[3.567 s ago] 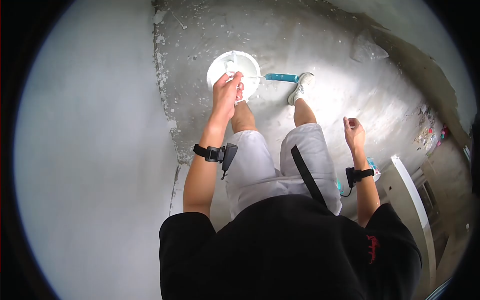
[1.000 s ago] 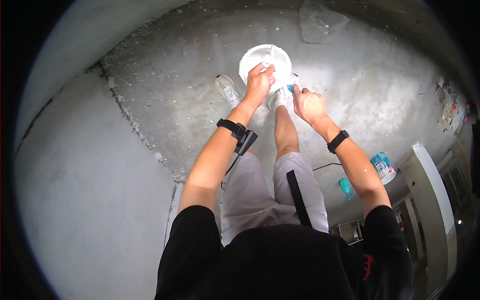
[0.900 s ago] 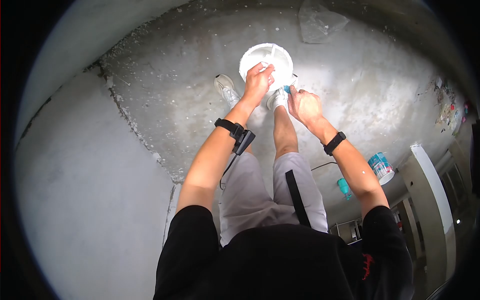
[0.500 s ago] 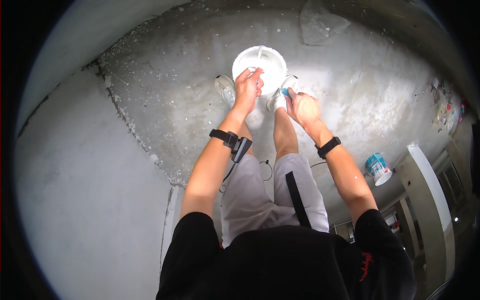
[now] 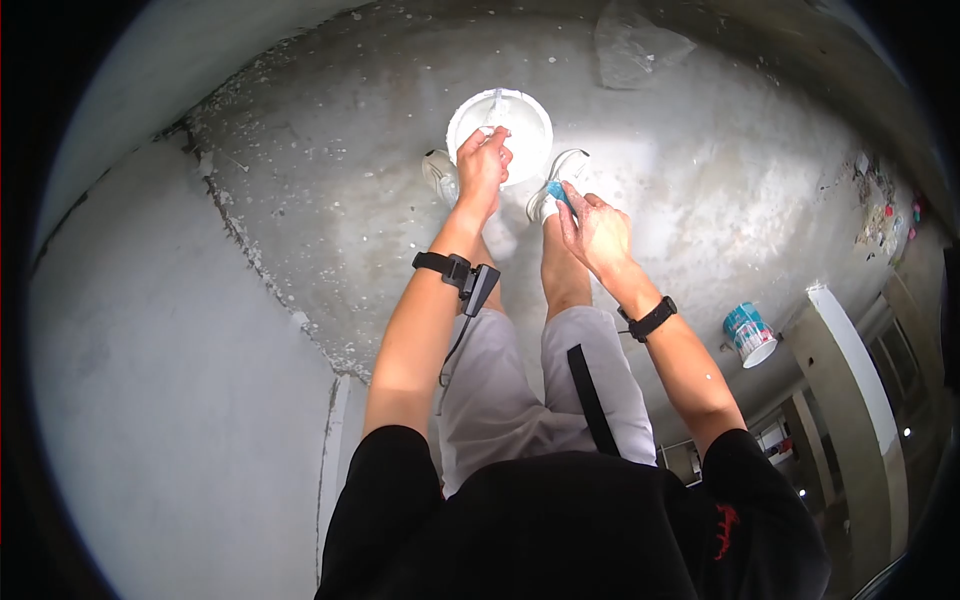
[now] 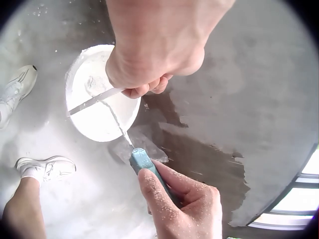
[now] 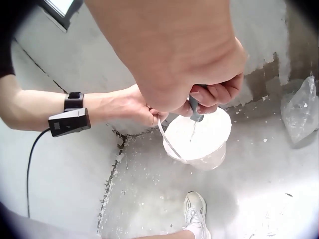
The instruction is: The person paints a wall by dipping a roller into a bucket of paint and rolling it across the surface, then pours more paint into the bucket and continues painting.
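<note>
A white bucket [image 7: 212, 158] of white paint-like material hangs by its pale strap handle [image 6: 94, 101], which my left hand [image 5: 482, 178] grips with curled fingers. To the right of it, my right hand [image 5: 600, 235] holds the blue handle [image 6: 143, 160] of what looks like a paint roller. In the left wrist view its thin, white-coated shaft [image 6: 117, 122] runs over the rim into the bucket. The roller's head is lost in the bright white inside. White specks cover the thumb and fingers of the right hand.
Both shoes [image 5: 570, 165] stand on the spattered concrete floor, close by the bucket. A clear plastic bag [image 5: 640, 50] lies farther ahead. To the right are a blue-and-white pail [image 5: 750, 335] and scattered debris [image 5: 880, 215]. A grey wall [image 5: 180, 400] rises on the left.
Earlier, the right hand was off to the side and the roller's blue handle stuck out free; now that hand holds it. Over the last second, bucket and both hands have shifted slightly left.
</note>
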`<state>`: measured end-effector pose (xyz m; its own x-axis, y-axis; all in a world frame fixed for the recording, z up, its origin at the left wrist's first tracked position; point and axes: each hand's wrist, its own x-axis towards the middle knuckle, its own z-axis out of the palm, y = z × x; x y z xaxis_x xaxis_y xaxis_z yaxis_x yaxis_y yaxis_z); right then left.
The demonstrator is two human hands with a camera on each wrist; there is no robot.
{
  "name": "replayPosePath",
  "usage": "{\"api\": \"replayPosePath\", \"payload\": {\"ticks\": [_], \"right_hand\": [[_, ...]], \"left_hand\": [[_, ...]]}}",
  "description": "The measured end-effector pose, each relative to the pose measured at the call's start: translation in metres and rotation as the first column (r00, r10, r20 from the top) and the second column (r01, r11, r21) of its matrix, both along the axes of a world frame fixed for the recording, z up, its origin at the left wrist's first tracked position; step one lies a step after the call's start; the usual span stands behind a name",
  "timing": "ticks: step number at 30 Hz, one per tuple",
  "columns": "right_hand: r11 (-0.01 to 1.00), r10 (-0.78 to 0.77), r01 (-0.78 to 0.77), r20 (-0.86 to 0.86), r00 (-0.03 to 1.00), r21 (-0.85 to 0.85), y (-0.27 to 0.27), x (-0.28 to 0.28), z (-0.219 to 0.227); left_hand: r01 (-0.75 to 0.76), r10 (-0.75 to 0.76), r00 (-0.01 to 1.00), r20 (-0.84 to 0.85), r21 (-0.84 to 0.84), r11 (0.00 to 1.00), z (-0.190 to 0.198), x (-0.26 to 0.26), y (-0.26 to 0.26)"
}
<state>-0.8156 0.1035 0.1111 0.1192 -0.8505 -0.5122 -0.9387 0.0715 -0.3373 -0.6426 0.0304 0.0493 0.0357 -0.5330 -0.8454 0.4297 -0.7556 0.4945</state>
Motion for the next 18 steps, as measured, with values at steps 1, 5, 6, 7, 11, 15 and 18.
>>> {"api": "replayPosePath", "payload": {"ticks": [1, 5, 6, 7, 11, 15, 18], "right_hand": [[1.000, 0.001, -0.001, -0.001, 1.000, -0.001, -0.002, -0.001, 0.003], [0.999, 0.016, -0.017, -0.013, 1.000, -0.046, 0.001, -0.008, 0.006], [0.998, 0.026, -0.026, -0.005, 1.000, -0.058, 0.000, -0.010, 0.005], [0.998, 0.025, -0.025, -0.002, 1.000, -0.061, 0.001, -0.012, 0.005], [0.996, 0.047, -0.047, 0.002, 0.999, -0.074, 0.003, -0.020, 0.015], [0.996, 0.007, -0.009, -0.024, 1.000, -0.085, 0.006, -0.023, 0.018], [0.997, -0.017, 0.019, 0.023, 1.000, -0.073, 0.009, -0.027, 0.012]], "left_hand": [[0.009, -0.009, 0.999, 0.033, 0.014, 1.000, -0.002, 0.002, 0.000], [-0.020, 0.019, 0.998, 0.057, 0.010, 1.000, -0.004, 0.006, -0.004], [-0.019, 0.018, 0.998, 0.057, 0.008, 1.000, -0.003, 0.006, -0.007], [-0.047, 0.046, 0.997, 0.069, 0.011, 0.999, -0.002, 0.006, -0.010], [-0.102, 0.099, 0.992, 0.083, 0.029, 0.994, -0.004, 0.016, -0.016], [-0.059, 0.055, 0.994, 0.095, 0.039, 0.997, -0.005, 0.028, -0.021], [-0.062, 0.059, 0.993, 0.103, 0.021, 0.998, -0.007, 0.031, -0.021]]}}
